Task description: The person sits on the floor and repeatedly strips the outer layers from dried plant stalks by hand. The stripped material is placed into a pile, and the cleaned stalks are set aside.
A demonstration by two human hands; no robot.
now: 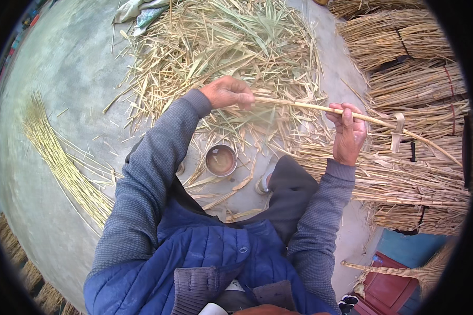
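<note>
A long, pale yellow dry stalk (299, 104) stretches between my two hands above the floor. My left hand (227, 92) is closed at its left part, the fingertips slightly blurred. Thumb and fingers of my right hand (349, 134) pinch the stalk farther along. Beyond that hand the stalk bends down to the right, over the piled stalks. A curled strip of dry husk (398, 132) hangs from this right part. Below and between my hands, a round metal bowl (220, 160) holding brownish liquid stands on the floor near my feet.
Loose husks and leaves (210, 47) lie heaped ahead. Tied stalk bundles (396, 42) are stacked along the right, and unbound stalks (394, 176) lie in front of them. Peeled-looking thin stalks (68, 152) lie at left. A broom (420, 273) and a red panel (386, 286) are at lower right.
</note>
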